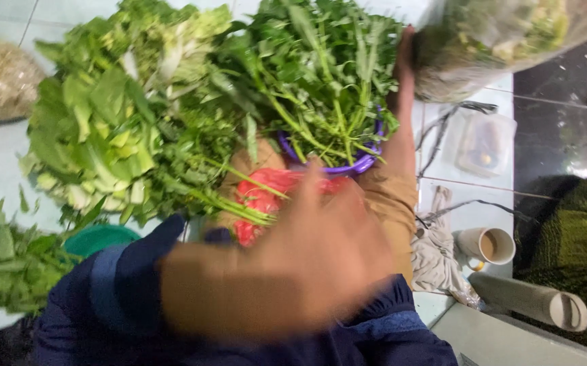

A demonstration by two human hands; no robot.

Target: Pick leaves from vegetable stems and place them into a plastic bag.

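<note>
Reaching across the frame, a blurred hand (pixel 286 261) in a dark blue sleeve (pixel 124 291) hovers over the red plastic bag (pixel 263 196), which lies just under the long-stemmed greens (pixel 320 74) in the purple basket (pixel 354 163). Motion blur hides the fingers, so I cannot tell whether that hand is open or closed, nor for certain which hand it is. Another arm, at the right of the basket, reaches up to a clear bag of vegetables (pixel 497 41). Handling this well probably means lifting the loose stems aside first, since they overlap the red bag and bruise easily.
</note>
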